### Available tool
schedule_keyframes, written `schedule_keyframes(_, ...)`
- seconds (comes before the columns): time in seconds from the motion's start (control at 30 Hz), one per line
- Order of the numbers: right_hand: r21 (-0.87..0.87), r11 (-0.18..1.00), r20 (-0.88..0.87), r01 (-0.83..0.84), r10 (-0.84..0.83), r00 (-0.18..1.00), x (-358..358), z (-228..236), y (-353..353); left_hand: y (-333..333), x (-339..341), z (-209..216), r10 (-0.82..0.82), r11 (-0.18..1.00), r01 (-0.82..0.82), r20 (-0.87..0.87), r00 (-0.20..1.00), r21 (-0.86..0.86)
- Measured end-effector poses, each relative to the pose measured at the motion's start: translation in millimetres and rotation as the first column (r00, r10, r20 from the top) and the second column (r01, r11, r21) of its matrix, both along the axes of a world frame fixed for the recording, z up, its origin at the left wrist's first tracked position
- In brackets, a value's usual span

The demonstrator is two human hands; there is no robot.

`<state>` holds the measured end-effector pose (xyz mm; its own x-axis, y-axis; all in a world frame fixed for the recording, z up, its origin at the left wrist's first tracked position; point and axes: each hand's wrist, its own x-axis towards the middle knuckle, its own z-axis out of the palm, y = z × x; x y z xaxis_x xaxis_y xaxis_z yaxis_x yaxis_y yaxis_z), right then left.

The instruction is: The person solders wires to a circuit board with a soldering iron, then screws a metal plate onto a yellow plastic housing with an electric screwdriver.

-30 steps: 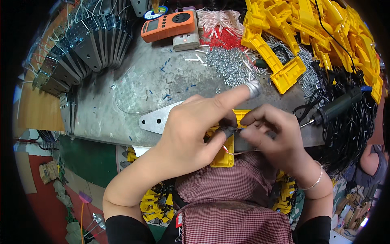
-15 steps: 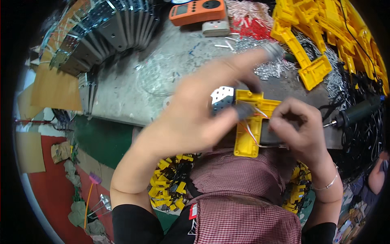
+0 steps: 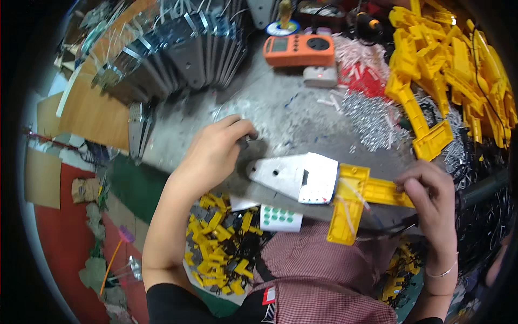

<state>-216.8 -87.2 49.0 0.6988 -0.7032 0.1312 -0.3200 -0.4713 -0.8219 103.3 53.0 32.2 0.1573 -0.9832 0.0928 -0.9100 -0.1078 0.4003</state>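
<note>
The bench (image 3: 302,124) is a scuffed grey top, pretty crowded. Far left there's a fanned row of grey metal plates (image 3: 178,54). Far middle sits an orange meter (image 3: 298,49) with a small grey box (image 3: 320,76) just near of it. Right of those, white and red bits (image 3: 362,70) and a silvery heap of small metal pieces (image 3: 372,120). Far right is a big pile of yellow plastic parts (image 3: 453,70). Near edge has a white metal plate (image 3: 297,175) touching a yellow plastic piece (image 3: 353,200).

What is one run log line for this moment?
left hand: on grey metal plate | right hand: holds yellow plastic part | bench: orange multimeter
</note>
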Motion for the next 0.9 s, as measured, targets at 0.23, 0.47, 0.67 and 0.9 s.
schedule_keyframes(0.23,-0.658,0.744,0.039,0.116,-0.12,0.992,80,5,-150,2,-56,4,0.001,0.938,-0.003,-0.006,1.0,-0.348)
schedule_keyframes(0.47,-0.61,0.792,-0.122,0.032,-0.134,0.983,147,-17,-203,-18,-89,-6,-0.07,0.91,0.004,-0.144,0.987,-0.414)
schedule_keyframes(0.67,-0.433,0.891,0.498,0.139,0.108,0.86,82,54,-121,-6,-80,2,-0.153,0.912,0.022,-0.29,0.945,-0.409)
schedule_keyframes(0.9,-0.35,0.901,0.408,0.256,-0.1,0.908,-17,47,-35,-18,-103,14,-0.317,0.856,0.134,-0.301,0.9,-0.499)
